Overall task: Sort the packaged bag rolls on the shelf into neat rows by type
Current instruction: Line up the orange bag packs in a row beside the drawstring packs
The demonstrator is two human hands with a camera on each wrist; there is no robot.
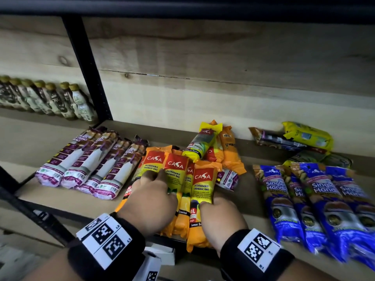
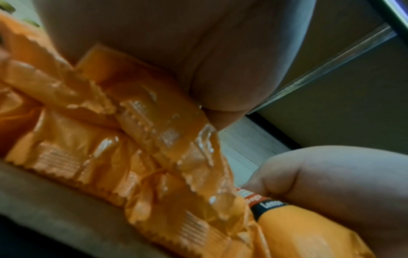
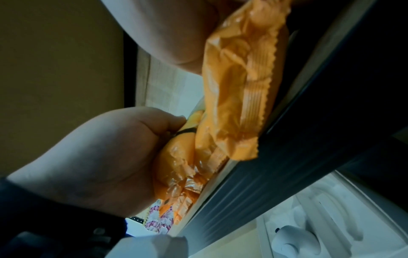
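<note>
so, biggest thing first: the wooden shelf (image 1: 67,201) with its black metal frame (image 1: 87,67) holds everything. on its left part sits a tidy row of purple drawstring bag rolls (image 1: 89,165), four side by side, lengthwise toward the back wall. over on the right lies a row of blue singlet handle bag rolls (image 1: 312,201), touching each other, a bit blurred. behind them near the wall is a loose heap – a yellow pack (image 1: 308,134) lying on darker packs (image 1: 278,139).

in the middle is the cluster of orange casa garbage bag rolls (image 1: 182,179), front ends reaching the shelf edge, a few more orange and yellow ones (image 1: 215,145) jumbled behind them. one purple roll (image 1: 227,179) pokes out at the right, just beside the orange cluster.

left hand (image 1: 152,197) lies on top of the orange rolls, fingers spread over them and bent a little – pressing rather than wrapping, as far as the head view shows. right hand (image 1: 220,216) grips the rightmost orange roll (image 1: 203,191) near its lower end, fingers curled round it; the right wrist view shows that.

way off left, a row of small bottles (image 1: 46,98) stands against the wall.
</note>
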